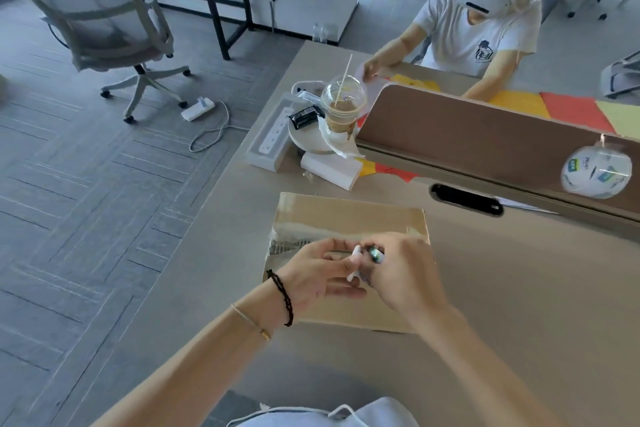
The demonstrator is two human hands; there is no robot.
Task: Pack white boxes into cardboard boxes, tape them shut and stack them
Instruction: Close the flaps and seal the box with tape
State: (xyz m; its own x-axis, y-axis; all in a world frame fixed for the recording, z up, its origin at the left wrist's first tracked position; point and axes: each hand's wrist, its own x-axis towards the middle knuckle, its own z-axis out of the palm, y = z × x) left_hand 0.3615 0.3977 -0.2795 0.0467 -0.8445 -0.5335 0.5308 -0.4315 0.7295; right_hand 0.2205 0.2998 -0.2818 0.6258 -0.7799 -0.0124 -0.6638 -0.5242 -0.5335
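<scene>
The cardboard box [349, 218] is matt brown card — glossy tape across its top, torn corrugated edge at nine o'clock. The worktop [519, 305] looks smooth, matt beige laminate. At twelve o'clock, a clear glossy plastic cup [343, 104]; at three, a shiny tape roll [596, 168]. The floor [86, 201] is rough grey carpet.

Hands hide cardboard box [349, 218] middle; small object [375, 253] in fingers [346, 265] blurred.

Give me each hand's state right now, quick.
Left hand: fingers pinch a small white piece over the cardboard box.
Right hand: curled round a small dark object; what it is cannot be told.
</scene>
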